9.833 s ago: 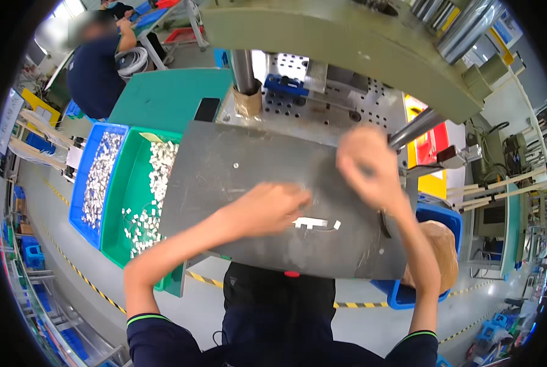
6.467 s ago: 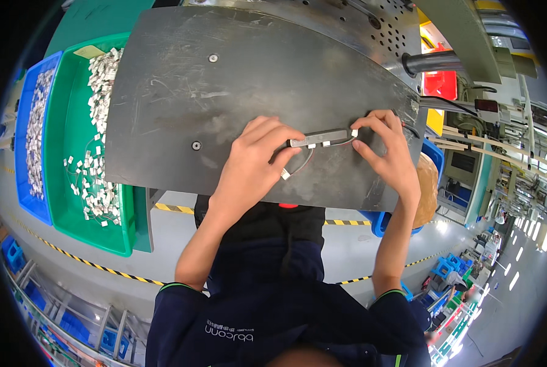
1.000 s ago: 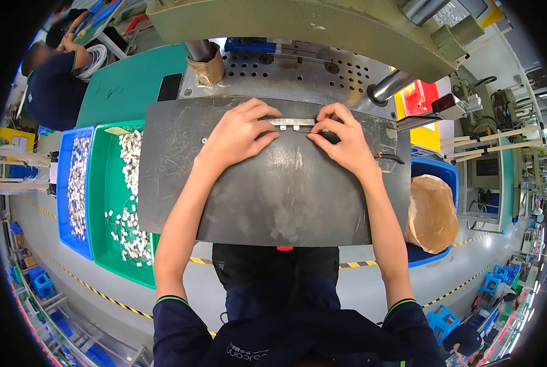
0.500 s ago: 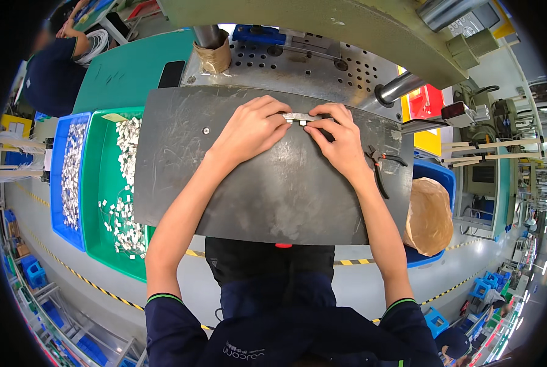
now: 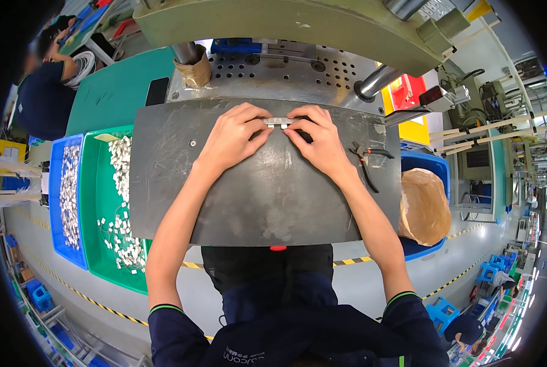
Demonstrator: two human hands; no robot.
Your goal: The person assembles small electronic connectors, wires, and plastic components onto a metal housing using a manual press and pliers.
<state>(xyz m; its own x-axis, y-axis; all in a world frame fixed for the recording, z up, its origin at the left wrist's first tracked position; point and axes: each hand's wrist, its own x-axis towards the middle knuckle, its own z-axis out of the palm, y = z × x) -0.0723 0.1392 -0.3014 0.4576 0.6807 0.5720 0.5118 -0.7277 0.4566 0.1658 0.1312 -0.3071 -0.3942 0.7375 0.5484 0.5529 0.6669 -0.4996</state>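
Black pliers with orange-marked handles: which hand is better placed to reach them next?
Probably the right hand: the pliers lie on the dark grey metal plate close to its right. The left hand is farther, across the slim silvery bar both hands grip.

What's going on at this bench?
A worker's left hand and right hand hold opposite ends of a slim grey bar above a dark plate. Pliers lie on the plate, right of the right hand. To the left, a blue bin and a green bin contain small white parts.
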